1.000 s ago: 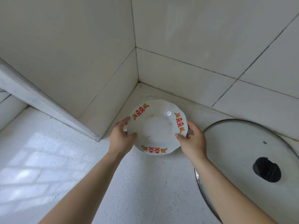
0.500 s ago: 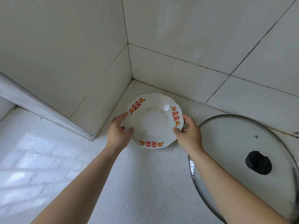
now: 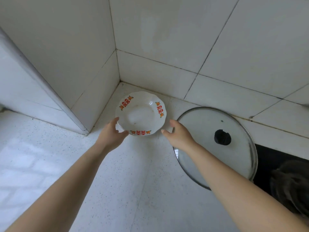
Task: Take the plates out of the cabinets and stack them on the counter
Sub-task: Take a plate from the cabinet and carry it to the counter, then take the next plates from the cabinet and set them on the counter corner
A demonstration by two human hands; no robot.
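A white plate (image 3: 141, 113) with red and orange rim patterns sits on the speckled white counter (image 3: 117, 181), deep in the tiled corner. A second rim seems to show under its near left edge, so it may lie on another plate. My left hand (image 3: 111, 133) hovers at the plate's near left edge with fingers loosely spread, holding nothing. My right hand (image 3: 178, 133) is just off the near right edge, fingers relaxed and apart from the rim.
A large glass pot lid (image 3: 217, 144) with a black knob lies on the counter right of the plate. A black stove surface (image 3: 275, 161) and a dark pan edge (image 3: 292, 185) are at the far right. Tiled walls (image 3: 167, 39) close the corner.
Both hands gripped the plate's rim earlier. They have now let go and drawn back a little, and the plate rests in the corner.
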